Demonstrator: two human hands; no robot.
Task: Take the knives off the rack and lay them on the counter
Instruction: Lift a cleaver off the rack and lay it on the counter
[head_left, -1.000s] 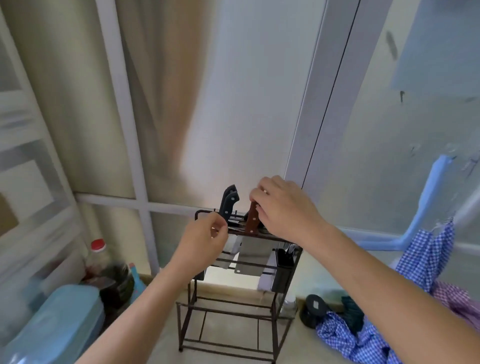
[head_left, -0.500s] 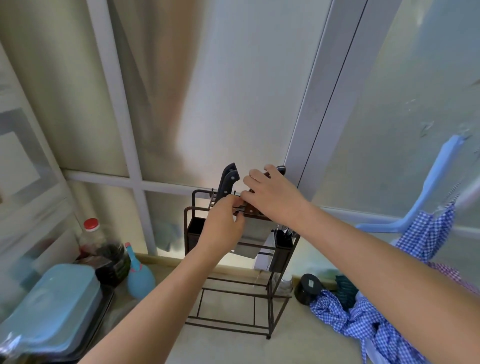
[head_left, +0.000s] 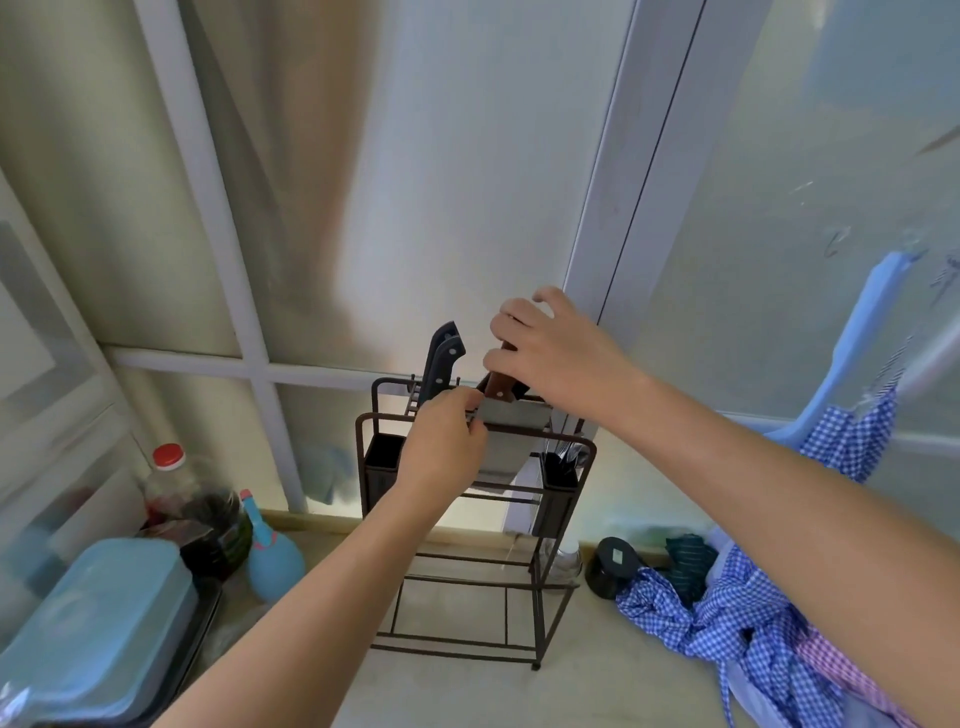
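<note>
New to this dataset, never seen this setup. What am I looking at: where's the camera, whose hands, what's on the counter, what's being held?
There is no robot. One wide-angle camera on a person's head looks forward and down at their bare hands. A dark wire knife rack stands on the counter by a window. The right hand grips the brown handle of a cleaver that sits partly in the rack. The left hand holds the rack's top rail. Two black-handled knives stand in the rack. Nearby lie a checked cloth, a bottle and a blue tub.
</note>
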